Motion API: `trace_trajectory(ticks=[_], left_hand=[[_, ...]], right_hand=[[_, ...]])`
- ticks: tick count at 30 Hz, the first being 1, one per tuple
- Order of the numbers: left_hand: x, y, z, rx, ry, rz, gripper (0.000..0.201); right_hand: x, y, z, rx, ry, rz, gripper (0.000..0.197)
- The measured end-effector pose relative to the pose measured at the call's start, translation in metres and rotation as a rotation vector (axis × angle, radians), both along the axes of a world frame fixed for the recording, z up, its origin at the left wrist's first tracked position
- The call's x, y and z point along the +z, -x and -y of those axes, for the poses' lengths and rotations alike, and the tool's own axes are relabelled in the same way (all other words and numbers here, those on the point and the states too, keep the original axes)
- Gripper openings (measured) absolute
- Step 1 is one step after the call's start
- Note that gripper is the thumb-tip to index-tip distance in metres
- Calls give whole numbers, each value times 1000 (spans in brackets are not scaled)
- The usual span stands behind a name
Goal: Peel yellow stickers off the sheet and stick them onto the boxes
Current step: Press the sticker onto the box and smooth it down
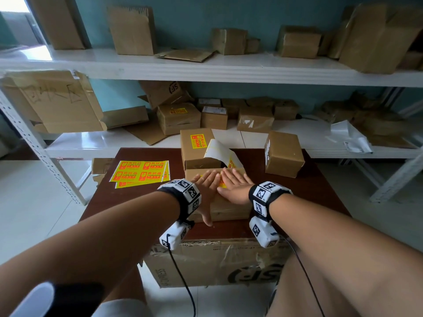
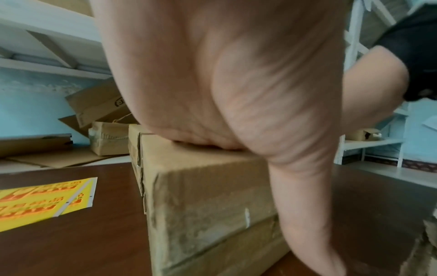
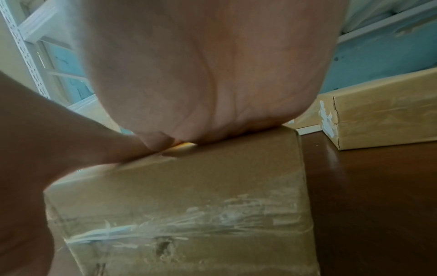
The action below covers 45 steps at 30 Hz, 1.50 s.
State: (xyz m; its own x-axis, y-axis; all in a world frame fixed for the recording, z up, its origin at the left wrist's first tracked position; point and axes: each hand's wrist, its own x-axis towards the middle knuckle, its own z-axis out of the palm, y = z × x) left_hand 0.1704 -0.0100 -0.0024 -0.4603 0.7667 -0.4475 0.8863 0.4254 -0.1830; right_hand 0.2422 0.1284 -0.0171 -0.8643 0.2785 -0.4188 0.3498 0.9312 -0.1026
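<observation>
A brown cardboard box (image 1: 226,209) lies in the middle of the dark table (image 1: 320,191). Both hands lie flat on its top, fingers straight and pointing away from me. My left hand (image 1: 206,181) and my right hand (image 1: 233,184) press side by side on a yellow sticker (image 1: 222,184), which shows only as a strip between them. In the right wrist view a yellow sliver (image 3: 183,145) peeks from under the palm (image 3: 201,74). Yellow sticker sheets (image 1: 139,172) lie on the table to the left. A curled white backing sheet (image 1: 219,152) leans behind the box.
Behind stands a taller box (image 1: 196,145) that bears a yellow sticker (image 1: 198,141). Another box (image 1: 283,154) sits at the table's back right. White shelves (image 1: 206,67) behind hold several cardboard boxes. A large carton (image 1: 217,261) stands under the table's near edge.
</observation>
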Motion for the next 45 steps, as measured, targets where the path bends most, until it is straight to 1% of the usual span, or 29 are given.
trace_trajectory(ticks=[4, 13, 22, 27, 31, 33, 37, 42, 45], left_hand=[[-11, 4, 0, 0, 0, -46, 153], [-14, 8, 9, 5, -60, -50, 149], [-12, 8, 13, 50, -24, -77, 148], [-12, 11, 13, 20, -111, -92, 136], [-15, 6, 6, -24, -173, -96, 135], [-20, 3, 2, -32, -153, -87, 136], [-27, 3, 5, -27, -138, -121, 140], [-23, 4, 12, 2, -121, -134, 140], [-22, 3, 14, 49, -110, -132, 140]], right_hand=[[-1, -1, -1, 14, 5, 1, 70], [-5, -2, 0, -35, -4, -35, 70], [-5, -3, 1, -34, -22, -24, 73], [-6, -2, 2, -44, -36, -37, 74], [-6, -2, 4, -57, -27, -40, 72], [-6, -1, 4, -68, -29, -42, 73], [-1, -2, 4, -59, -5, -16, 71], [-4, -3, 3, -63, -16, -35, 67], [-3, -4, 3, -68, -15, -42, 65]])
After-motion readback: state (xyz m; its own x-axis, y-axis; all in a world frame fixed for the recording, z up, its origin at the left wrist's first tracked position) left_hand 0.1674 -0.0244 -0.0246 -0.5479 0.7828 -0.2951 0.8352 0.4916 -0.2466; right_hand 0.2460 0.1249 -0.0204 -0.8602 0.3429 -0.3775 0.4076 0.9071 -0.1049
